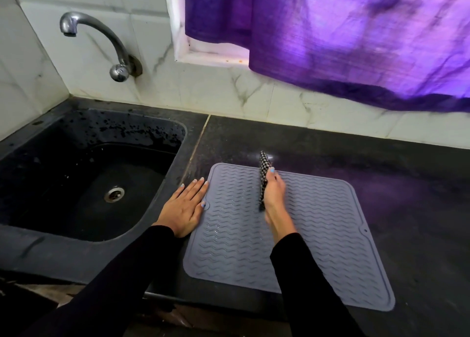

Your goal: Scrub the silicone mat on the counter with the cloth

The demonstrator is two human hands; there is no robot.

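**Cloth on the mat, left hand bracing its edge**

On the dark counter (381, 163), just right of the sink (76, 174), the grey silicone mat (318, 235) lay flat with its wavy ridges up. The right hand (273, 193) gripped the checked cloth (263, 169), fingers curled round it, and held it edge-on against the mat's far half. The left hand (183, 207) lay spread and flat on the counter, its fingertips touching the mat's left border.

To scrub well, the cloth probably needed to be laid flatter so more of it met the surface, and worked along the ridges so it reached the grooves. The bracing hand would likely do more good pressed onto the mat itself, since silicone tends to creep under sideways strokes.

A metal tap (101, 44) curved out from the tiled wall above the sink, and a purple curtain (356, 44) hung over the back of the counter. Neither stood in the way; the near corner of the mat, overhanging toward the counter's front edge, seemed the likeliest place for it to slip.
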